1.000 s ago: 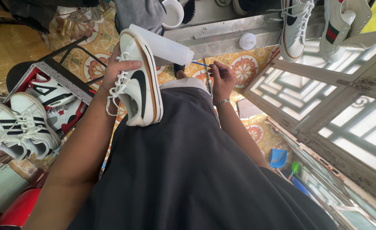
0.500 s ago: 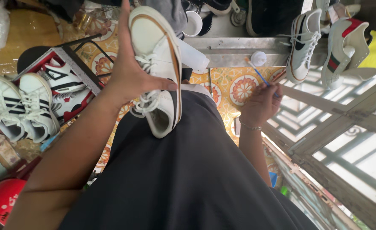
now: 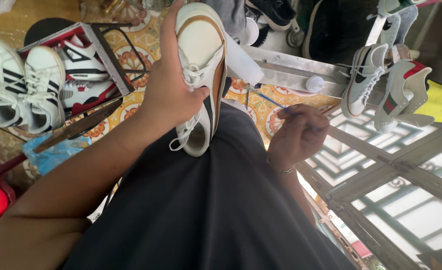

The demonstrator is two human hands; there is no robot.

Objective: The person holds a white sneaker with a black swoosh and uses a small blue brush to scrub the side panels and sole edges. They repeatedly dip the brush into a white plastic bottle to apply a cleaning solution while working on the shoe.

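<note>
My left hand (image 3: 168,97) grips a white sneaker (image 3: 201,60) with a tan sole edge and a black side mark, holding it upright with its heel resting on my dark-clothed lap (image 3: 206,210). Loose white laces hang below my fingers. My right hand (image 3: 296,137) is closed on a thin blue-handled brush (image 3: 268,99), whose tip points toward the sneaker's side, a short gap away. A bracelet circles that wrist.
A metal rack (image 3: 106,55) at left holds several white, black and red sneakers. More sneakers (image 3: 366,80) hang at upper right by a wooden lattice frame (image 3: 396,170). A white bottle (image 3: 243,62) lies behind the shoe. A blue plastic bag (image 3: 56,152) and patterned floor tiles (image 3: 131,60) lie below.
My left hand has turned the sneaker so its toe points up and its sole edge faces the brush. My right hand with the brush has come closer to the shoe.
</note>
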